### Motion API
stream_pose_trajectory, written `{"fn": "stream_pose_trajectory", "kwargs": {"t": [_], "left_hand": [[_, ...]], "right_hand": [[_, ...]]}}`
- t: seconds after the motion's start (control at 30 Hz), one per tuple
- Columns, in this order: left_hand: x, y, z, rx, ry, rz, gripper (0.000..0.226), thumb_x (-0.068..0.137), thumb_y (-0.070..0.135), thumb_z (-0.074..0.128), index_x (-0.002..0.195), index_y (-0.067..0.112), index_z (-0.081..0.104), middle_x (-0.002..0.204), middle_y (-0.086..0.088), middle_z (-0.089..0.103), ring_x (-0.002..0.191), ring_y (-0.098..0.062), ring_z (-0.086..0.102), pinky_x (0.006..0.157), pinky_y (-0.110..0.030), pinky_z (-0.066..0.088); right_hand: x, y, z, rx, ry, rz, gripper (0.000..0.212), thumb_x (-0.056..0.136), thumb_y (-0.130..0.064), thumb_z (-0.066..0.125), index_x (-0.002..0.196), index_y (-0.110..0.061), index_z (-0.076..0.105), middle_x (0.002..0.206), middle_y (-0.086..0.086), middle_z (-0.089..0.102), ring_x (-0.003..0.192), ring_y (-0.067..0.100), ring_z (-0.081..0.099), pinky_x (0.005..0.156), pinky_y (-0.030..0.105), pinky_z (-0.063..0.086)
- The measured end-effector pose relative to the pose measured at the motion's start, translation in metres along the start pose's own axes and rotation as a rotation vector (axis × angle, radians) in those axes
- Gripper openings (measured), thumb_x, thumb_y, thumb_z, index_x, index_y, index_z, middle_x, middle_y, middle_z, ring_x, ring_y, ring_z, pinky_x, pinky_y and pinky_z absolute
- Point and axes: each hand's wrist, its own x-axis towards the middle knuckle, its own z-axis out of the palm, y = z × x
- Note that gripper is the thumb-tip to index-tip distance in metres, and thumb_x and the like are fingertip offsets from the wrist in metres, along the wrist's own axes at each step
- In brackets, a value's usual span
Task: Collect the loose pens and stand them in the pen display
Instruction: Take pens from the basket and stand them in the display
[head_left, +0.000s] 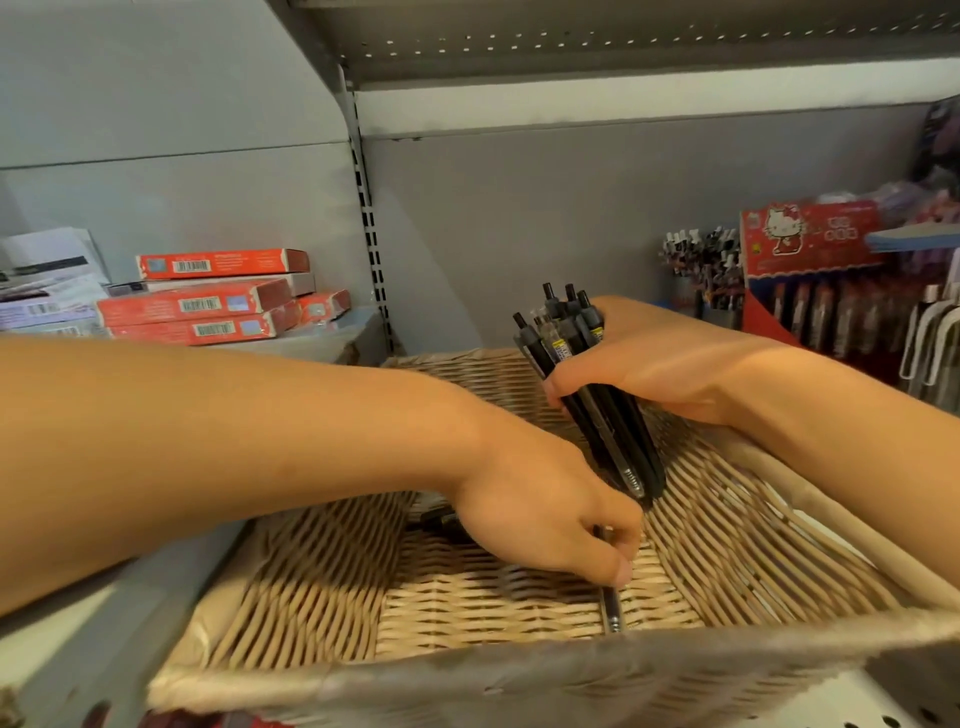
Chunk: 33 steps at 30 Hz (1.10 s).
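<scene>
- The red display box (810, 236) at the shelf's back right corner shows a white cartoon cat with a bow; its writing is too blurry to read; more pens hang below it
- The red flat boxes (200, 306) at the back left carry barcode labels; the words are too small to read
- The right hand (639, 358) grips a bunch of black pens (587, 374) over the far side of the wicker basket (311, 561); their tips point down into it
- The left hand (550, 525) pinches one black pen (612, 605) lying on the basket floor by the near edge; its tip pokes out below the thumb
- Another dark pen (441, 519) lies just left of that wrist
</scene>
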Motion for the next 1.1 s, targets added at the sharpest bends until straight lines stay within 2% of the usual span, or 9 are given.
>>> {"fn": "stream_pose_trajectory", "kwargs": {"t": [0.13,0.3,0.4,0.5,0.63,0.77,0.87,0.93,1.1], "left_hand": [[-0.007,-0.015,-0.01,-0.087,0.149,-0.055,0.013,0.096,0.031,0.06,0.092,0.02,0.065,0.07,0.008,0.064,0.064,-0.001,0.055,0.06,-0.013,0.039],[-0.033,-0.059,-0.015,-0.309,0.314,-0.265,0.008,0.092,0.026,0.068,0.098,0.026,0.063,0.082,0.017,0.074,0.056,0.009,0.058,0.05,-0.007,0.041],[-0.032,-0.075,-0.014,-0.54,0.5,-0.409,0.027,0.087,0.023,0.076,0.104,0.023,0.055,0.09,-0.002,0.078,0.068,-0.009,0.071,0.061,-0.022,0.058],[-0.03,-0.074,-0.016,-0.951,0.674,-0.356,0.038,0.084,0.01,0.079,0.111,0.015,0.053,0.094,-0.014,0.075,0.08,-0.021,0.076,0.067,-0.03,0.061],[-0.029,-0.064,-0.016,-0.995,0.701,-0.235,0.027,0.088,0.011,0.075,0.111,0.017,0.061,0.09,0.001,0.078,0.085,-0.011,0.075,0.066,-0.02,0.058],[-0.025,-0.054,-0.02,-0.816,0.808,-0.287,0.011,0.092,0.029,0.07,0.101,0.024,0.066,0.085,0.001,0.076,0.078,-0.008,0.075,0.066,-0.021,0.06],[-0.02,-0.048,-0.022,-0.697,0.82,-0.332,0.016,0.096,0.037,0.061,0.096,0.021,0.064,0.071,0.006,0.074,0.065,-0.01,0.074,0.057,-0.019,0.058],[-0.019,-0.045,-0.023,-0.782,0.821,-0.327,0.018,0.101,0.033,0.056,0.095,0.018,0.063,0.065,0.003,0.072,0.06,-0.011,0.072,0.054,-0.02,0.057],[-0.027,-0.042,-0.026,-1.098,0.898,-0.224,0.011,0.101,0.012,0.054,0.101,0.009,0.065,0.072,-0.004,0.07,0.062,-0.01,0.069,0.062,-0.022,0.06]], "right_hand": [[-0.003,0.001,-0.002,0.082,0.033,0.026,0.03,0.073,-0.011,0.084,0.098,-0.019,0.069,0.085,0.001,0.078,0.084,0.02,0.076,0.083,0.042,0.061],[-0.008,-0.003,-0.003,0.239,0.116,0.116,0.038,0.074,-0.006,0.082,0.108,-0.009,0.066,0.103,0.022,0.074,0.094,0.036,0.074,0.084,0.055,0.061],[-0.009,-0.004,-0.004,0.318,0.112,0.115,0.03,0.079,-0.002,0.079,0.106,-0.005,0.066,0.11,0.026,0.072,0.094,0.032,0.074,0.087,0.052,0.06],[-0.008,-0.003,-0.004,0.398,0.126,0.093,0.029,0.084,0.001,0.074,0.111,-0.004,0.067,0.11,0.023,0.074,0.106,0.034,0.072,0.097,0.054,0.055],[-0.005,-0.002,0.0,0.476,0.097,0.045,0.026,0.091,0.0,0.067,0.117,0.001,0.068,0.109,0.023,0.074,0.101,0.033,0.073,0.101,0.052,0.054],[-0.005,-0.004,0.001,0.601,0.078,0.014,0.024,0.091,-0.001,0.067,0.114,-0.004,0.072,0.108,0.015,0.077,0.103,0.028,0.074,0.094,0.042,0.058],[-0.005,-0.002,0.0,0.659,0.114,0.012,0.024,0.09,-0.001,0.069,0.113,-0.002,0.071,0.106,0.016,0.077,0.101,0.03,0.075,0.094,0.044,0.059],[-0.004,-0.003,0.0,0.705,0.115,0.007,0.027,0.09,-0.004,0.069,0.117,-0.001,0.069,0.101,0.015,0.077,0.093,0.027,0.075,0.084,0.039,0.062],[-0.004,-0.005,-0.002,0.83,0.122,0.024,0.008,0.092,-0.008,0.068,0.096,-0.005,0.073,0.076,0.007,0.074,0.068,0.018,0.072,0.059,0.027,0.06]]}}
